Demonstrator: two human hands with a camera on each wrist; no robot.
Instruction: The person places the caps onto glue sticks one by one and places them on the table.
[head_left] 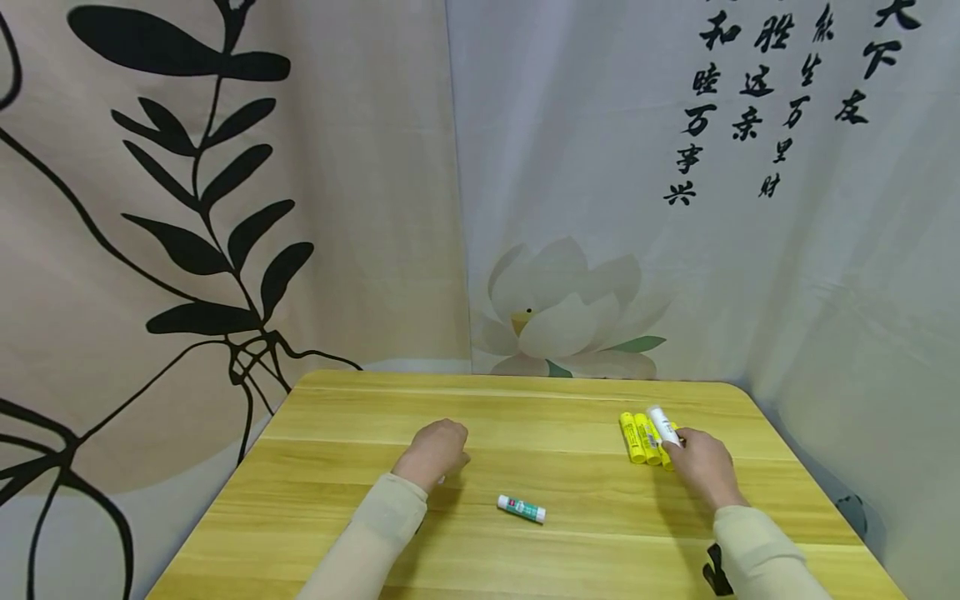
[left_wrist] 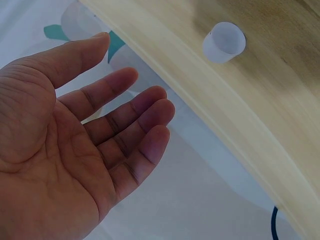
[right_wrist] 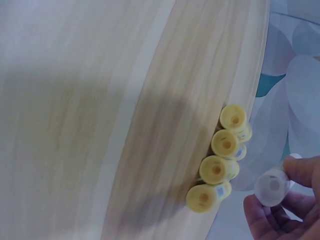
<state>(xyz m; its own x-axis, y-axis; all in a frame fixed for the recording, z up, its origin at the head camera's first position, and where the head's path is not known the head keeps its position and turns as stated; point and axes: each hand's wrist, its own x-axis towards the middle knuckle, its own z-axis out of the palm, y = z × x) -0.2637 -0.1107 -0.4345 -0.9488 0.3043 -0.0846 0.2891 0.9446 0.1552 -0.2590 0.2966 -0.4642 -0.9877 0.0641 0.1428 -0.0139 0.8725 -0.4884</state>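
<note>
My right hand (head_left: 703,468) pinches a white glue stick (head_left: 663,426) between thumb and fingers, just over the right part of a row of several yellow glue sticks (head_left: 637,439). In the right wrist view the white stick (right_wrist: 272,187) shows its round end, beside the yellow ends (right_wrist: 213,170). My left hand (head_left: 435,454) hovers over the middle of the table with its fingers loosely bent and nothing in the palm (left_wrist: 65,145). A small white cap (left_wrist: 224,43) stands on the table near it. A green-and-white glue stick (head_left: 521,509) lies between the two hands.
The wooden table (head_left: 585,558) has a rounded far edge close behind the yellow row. Printed curtains (head_left: 390,208) hang behind and beside it. A black strap (head_left: 717,571) hangs by the right sleeve.
</note>
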